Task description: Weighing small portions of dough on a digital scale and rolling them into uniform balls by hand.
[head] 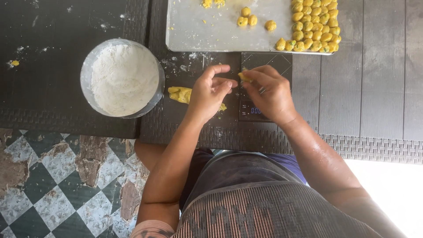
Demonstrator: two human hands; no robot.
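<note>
My right hand (pixel 271 93) pinches a small piece of yellow dough (pixel 243 76) between its fingertips, above a small black digital scale (pixel 282 64). Beside it my left hand (pixel 210 92) hovers with fingers curled and apart, holding nothing that I can see. A lump of yellow dough (pixel 179 94) lies on the dark table just left of my left hand, and a small yellow bit (pixel 223 107) peeks out under that hand.
A round bowl of white flour (pixel 122 78) stands at the left. A metal baking tray (pixel 207 31) at the back holds several small yellow dough balls (pixel 315 26), packed at its right end. The table's woven edge (pixel 370 147) runs in front; checkered floor (pixel 48 185) lies lower left.
</note>
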